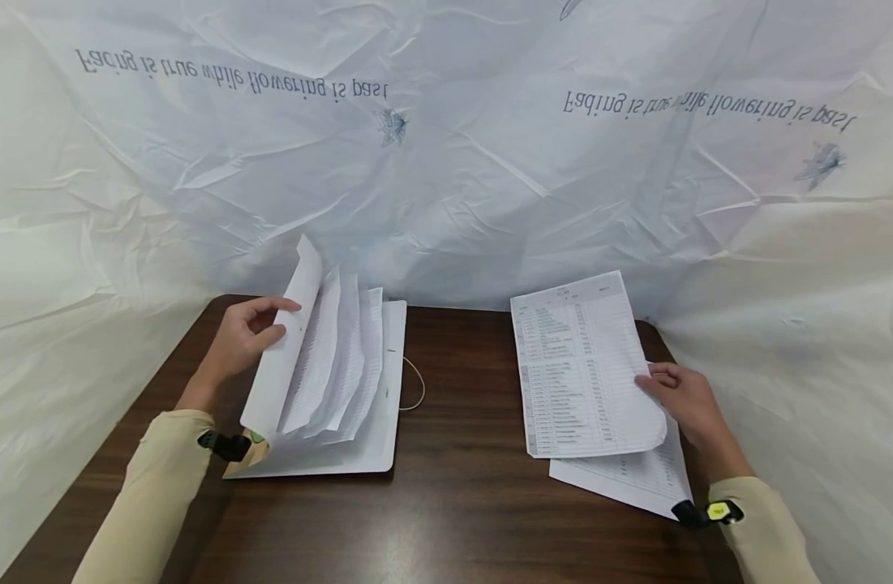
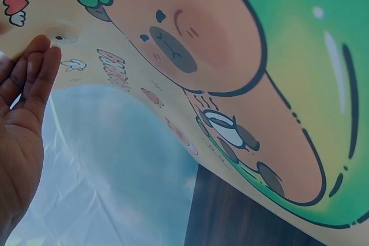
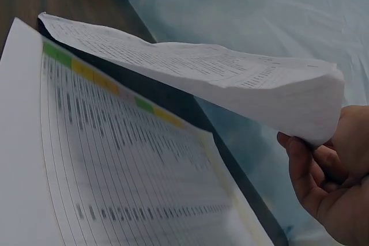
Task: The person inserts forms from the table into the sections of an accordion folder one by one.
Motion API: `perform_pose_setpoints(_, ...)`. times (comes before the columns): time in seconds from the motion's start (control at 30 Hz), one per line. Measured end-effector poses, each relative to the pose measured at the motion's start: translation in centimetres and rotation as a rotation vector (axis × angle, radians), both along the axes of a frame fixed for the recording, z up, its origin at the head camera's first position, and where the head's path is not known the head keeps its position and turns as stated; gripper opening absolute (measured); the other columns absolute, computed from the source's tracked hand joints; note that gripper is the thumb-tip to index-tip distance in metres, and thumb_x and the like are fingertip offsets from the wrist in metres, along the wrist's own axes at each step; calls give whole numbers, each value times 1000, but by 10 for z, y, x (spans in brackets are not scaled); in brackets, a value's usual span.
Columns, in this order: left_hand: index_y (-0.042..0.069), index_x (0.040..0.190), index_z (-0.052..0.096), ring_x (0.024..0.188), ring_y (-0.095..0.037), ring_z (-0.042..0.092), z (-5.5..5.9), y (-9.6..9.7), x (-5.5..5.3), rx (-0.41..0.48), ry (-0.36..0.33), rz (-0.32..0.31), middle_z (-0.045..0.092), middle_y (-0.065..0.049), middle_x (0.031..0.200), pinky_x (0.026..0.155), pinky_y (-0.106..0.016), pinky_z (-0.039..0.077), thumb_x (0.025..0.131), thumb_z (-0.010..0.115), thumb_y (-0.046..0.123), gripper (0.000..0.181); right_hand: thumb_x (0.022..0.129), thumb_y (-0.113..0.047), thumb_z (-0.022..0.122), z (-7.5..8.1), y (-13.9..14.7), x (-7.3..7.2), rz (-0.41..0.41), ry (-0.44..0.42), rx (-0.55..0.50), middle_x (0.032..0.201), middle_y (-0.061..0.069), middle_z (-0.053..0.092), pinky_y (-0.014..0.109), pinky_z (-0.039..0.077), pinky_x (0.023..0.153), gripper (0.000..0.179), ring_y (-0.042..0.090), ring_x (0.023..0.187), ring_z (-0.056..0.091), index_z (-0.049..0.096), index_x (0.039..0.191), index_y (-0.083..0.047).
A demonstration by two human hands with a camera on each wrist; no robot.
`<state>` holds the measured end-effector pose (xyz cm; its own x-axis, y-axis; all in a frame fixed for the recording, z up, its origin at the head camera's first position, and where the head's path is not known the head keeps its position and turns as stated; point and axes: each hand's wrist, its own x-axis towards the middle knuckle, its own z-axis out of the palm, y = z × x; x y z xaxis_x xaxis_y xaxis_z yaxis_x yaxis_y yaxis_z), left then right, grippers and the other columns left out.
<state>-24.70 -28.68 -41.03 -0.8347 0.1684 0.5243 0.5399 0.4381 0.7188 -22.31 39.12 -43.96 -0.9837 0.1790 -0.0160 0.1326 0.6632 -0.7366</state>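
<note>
At the left, my left hand (image 1: 234, 341) pinches the raised cover of a folder (image 1: 291, 341) between thumb and fingers. Several printed sheets (image 1: 358, 365) stand partly fanned inside it, white inner side showing. The cover's outside carries a cartoon animal print (image 2: 173, 44), seen in the left wrist view. My right hand (image 1: 687, 401) pinches the right edge of a printed table sheet (image 1: 581, 365) and holds it raised. Beneath it another printed sheet (image 1: 628, 478) lies on the table; its green and yellow header cells show in the right wrist view.
A dark brown wooden table (image 1: 461, 503) bears everything. A thin white cord (image 1: 421, 381) loops out from the folder's right edge. White plastic sheeting (image 1: 461, 203) with printed lettering hangs behind the table and along both sides.
</note>
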Motion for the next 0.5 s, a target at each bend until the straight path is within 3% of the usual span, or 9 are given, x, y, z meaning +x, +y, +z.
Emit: perform_pose_setpoints(0.5, -2, 118, 71, 67, -12, 55, -1, 2, 0, 18, 5, -12, 68, -16, 110, 60, -20, 47, 90, 59, -7, 31, 98, -27, 69, 14, -36, 5, 50, 144, -92, 113, 24, 71, 26, 54, 64, 45, 7, 77, 67, 63, 128, 5)
